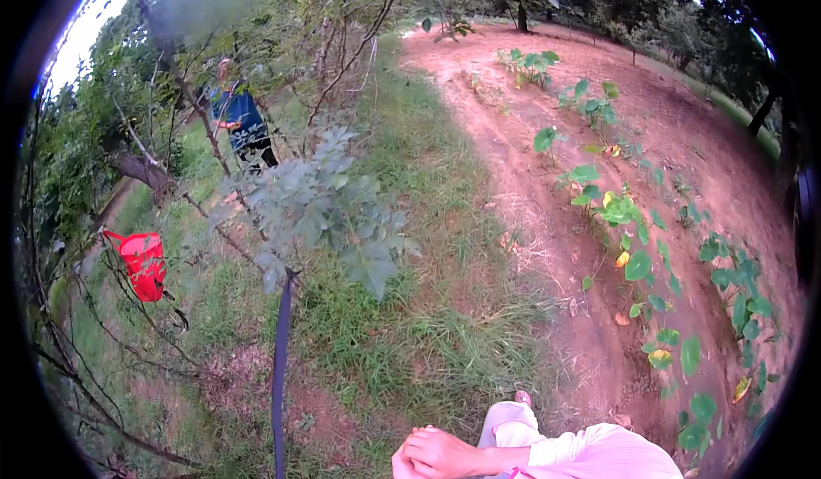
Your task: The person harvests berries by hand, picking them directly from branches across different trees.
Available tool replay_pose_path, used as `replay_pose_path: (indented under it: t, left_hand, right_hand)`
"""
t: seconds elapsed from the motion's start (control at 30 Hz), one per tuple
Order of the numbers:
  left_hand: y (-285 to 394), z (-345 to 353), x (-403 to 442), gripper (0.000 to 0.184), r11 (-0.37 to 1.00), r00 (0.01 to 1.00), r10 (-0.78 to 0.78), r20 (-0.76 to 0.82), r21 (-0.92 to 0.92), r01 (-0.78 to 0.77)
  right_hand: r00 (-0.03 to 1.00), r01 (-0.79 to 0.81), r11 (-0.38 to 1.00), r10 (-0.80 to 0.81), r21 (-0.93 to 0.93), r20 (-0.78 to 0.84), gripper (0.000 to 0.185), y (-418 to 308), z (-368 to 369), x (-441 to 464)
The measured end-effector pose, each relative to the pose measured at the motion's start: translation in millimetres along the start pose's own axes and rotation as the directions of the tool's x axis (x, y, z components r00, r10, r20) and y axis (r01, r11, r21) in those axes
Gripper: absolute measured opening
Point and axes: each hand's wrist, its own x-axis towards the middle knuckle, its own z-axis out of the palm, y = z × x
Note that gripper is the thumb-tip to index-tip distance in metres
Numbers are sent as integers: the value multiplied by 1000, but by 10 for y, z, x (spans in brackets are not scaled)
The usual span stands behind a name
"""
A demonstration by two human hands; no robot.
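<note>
At the bottom edge, my right hand (446,452) is closed, its fingers curled over my left hand (401,465). Only a small part of the left hand shows, and its fingers are hidden. Whether anything lies between the two hands, I cannot make out. A pale pink sleeve (590,455) covers my right arm, and below it part of a light trouser leg (510,423) and a shoe (523,398) show. Left of my hands, a dark strap (280,368) hangs down from a leafy branch (329,205), apart from both hands.
A red bag (144,267) hangs among thin branches at the left. Farther back, a person in a blue shirt (241,117) stands behind twigs. Grass (445,342) covers the ground ahead. On the right, green broad-leaved plants (620,209) grow in rows on bare reddish soil (513,180).
</note>
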Motion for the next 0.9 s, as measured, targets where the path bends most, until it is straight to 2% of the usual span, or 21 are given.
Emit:
replay_pose_path:
  t: [0.03,0.07,0.17,0.2,0.23,0.3,0.33,0.37,0.47,0.57,0.63,0.7,0.77,0.9]
  left_hand:
    - [-41,153,20,20,999,1000,19,10,37,-20]
    - [-101,332,35,20,997,999,33,23,72,-34]
    - [-341,833,254,20,990,994,46,97,130,-59]
    - [-500,462,880,32,995,972,-104,209,24,102]
    - [-553,554,1154,26,960,939,-185,290,-150,235]
    - [-772,836,1503,27,746,829,-266,492,-440,500]
    - [-825,1231,1503,35,771,886,-287,365,-461,440]
    - [-919,1420,1628,35,764,849,-259,461,-439,472]
    - [-1132,2054,1888,35,765,829,-210,518,-441,469]
    - [-1257,2548,2046,30,745,805,-154,573,-468,476]
    - [-1291,2722,2091,27,724,809,-150,568,-494,481]
    - [-1293,2793,2139,22,742,860,-114,497,-534,407]
    - [-1229,2828,2214,21,759,899,-87,430,-556,339]
    - [-1087,2866,2497,26,826,958,52,283,-551,118]
  right_hand:
    - [999,23,999,-21,29,-46,11,24,-162,-27]
    - [998,-60,998,60,-13,31,14,-10,-361,-60]
    - [981,-56,995,69,76,-180,11,254,-919,-167]
    - [971,-97,995,102,33,-218,12,382,-1161,-228]
    - [954,-161,987,152,-15,-257,11,561,-1373,-329]
    - [914,-287,952,239,-105,-327,11,963,-1838,-583]
    - [904,-336,931,276,-143,-327,9,1027,-2258,-586]
    - [871,-355,927,281,-121,-404,7,1244,-2455,-713]
    - [794,-484,867,381,-115,-473,6,1842,-2911,-1120]
    - [753,-558,827,467,-72,-463,5,2209,-3233,-1239]
    - [743,-576,817,534,21,-402,6,2421,-3297,-1240]
    - [739,-581,806,582,118,-338,7,2599,-3343,-1109]
    - [785,-555,823,565,117,-254,8,2775,-3368,-983]
    - [775,-605,779,624,166,-100,11,3060,-3461,-702]
